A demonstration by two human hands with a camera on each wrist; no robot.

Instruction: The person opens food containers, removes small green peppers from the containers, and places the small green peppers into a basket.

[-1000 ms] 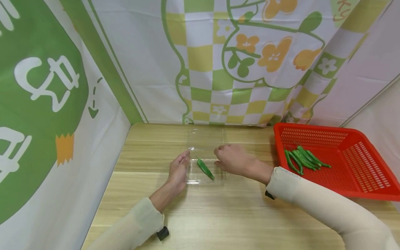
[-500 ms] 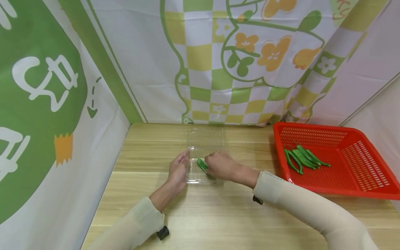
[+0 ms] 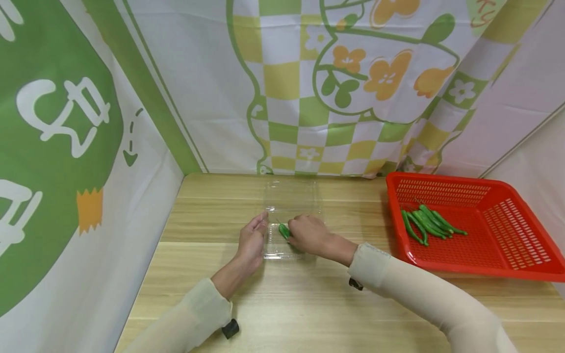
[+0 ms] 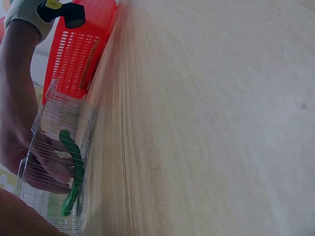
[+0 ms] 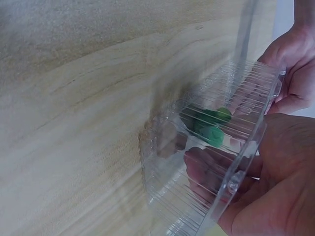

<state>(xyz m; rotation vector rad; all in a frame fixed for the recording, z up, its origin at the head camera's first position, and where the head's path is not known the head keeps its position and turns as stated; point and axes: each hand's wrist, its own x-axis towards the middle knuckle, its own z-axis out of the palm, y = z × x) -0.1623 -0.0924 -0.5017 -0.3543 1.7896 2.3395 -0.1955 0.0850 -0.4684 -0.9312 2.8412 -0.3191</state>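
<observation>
A hinged clear plastic box (image 3: 273, 256) stands on the table with its lid (image 3: 291, 193) laid back toward the wall. My left hand (image 3: 251, 242) holds its left side at the rim; the right wrist view shows that hand's fingers along the plastic wall. One green chili pepper (image 3: 283, 230) lies inside, stem toward the back. My right hand (image 3: 311, 236) reaches in from the right, its curled fingers gripping the pepper's front half and hiding it from above. Through the ribbed wall in the left wrist view, the fingers show right beside the pepper (image 4: 74, 162).
A red perforated basket (image 3: 485, 264) stands on the right of the table, several green chili peppers (image 3: 425, 223) heaped at its left end. The wood-grain table (image 3: 282, 304) meets printed cloth walls (image 3: 212, 98) at the back and left.
My right hand has moved left and inward from the box's right edge onto the chili pepper, covering its front half. The left hand, box and basket have stayed put.
</observation>
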